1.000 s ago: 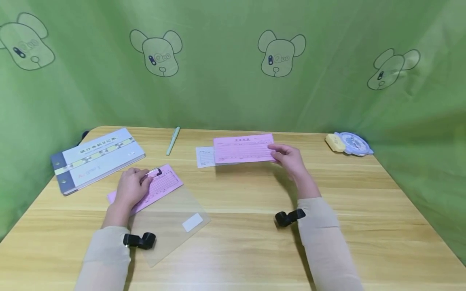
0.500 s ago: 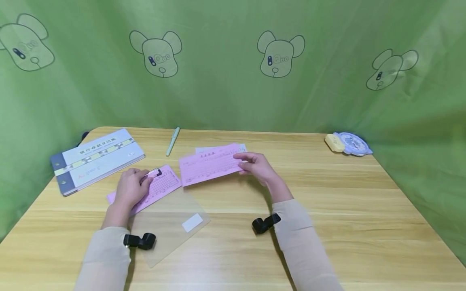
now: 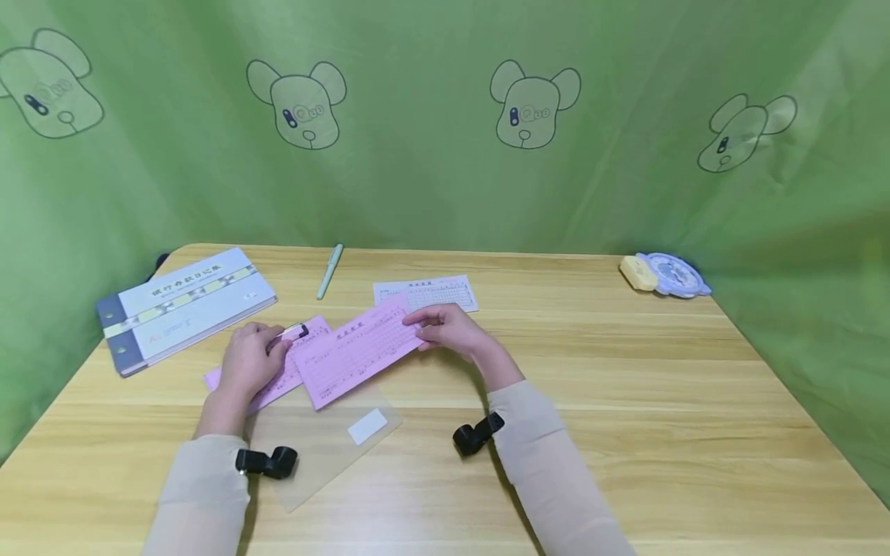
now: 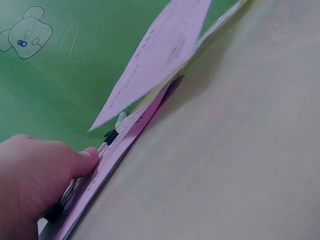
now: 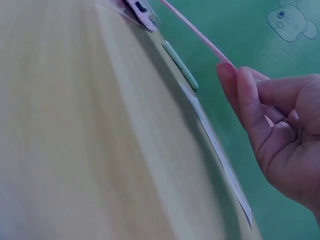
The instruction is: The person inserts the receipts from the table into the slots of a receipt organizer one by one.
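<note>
My left hand [image 3: 249,359] grips the metal clip [image 3: 295,331] of a clear clipboard [image 3: 327,463]. In the left wrist view the thumb bears on the clip's wire lever, which has black ends. Pink printed slips [image 4: 125,135] lie on the board beneath the clip, partly hidden by the hand. Between thumb and fingers, my right hand [image 3: 448,330] pinches another pink printed slip [image 3: 351,351] by its right end. That slip is raised and tilted, overlapping the clipboard's slips in the head view. The right wrist view shows it edge-on above the table.
A white printed slip [image 3: 441,290] lies behind the right hand. To the left is a blue-and-white account book [image 3: 198,301], with a pale green pen [image 3: 330,272] right of it. A yellow block [image 3: 638,273] and a blue round item [image 3: 673,275] sit at the table's back right.
My right hand has carried the pink slip leftward and nearer, from above the white slip to over the clipboard. The white slip now shows more. My left hand has stayed on the clip.
</note>
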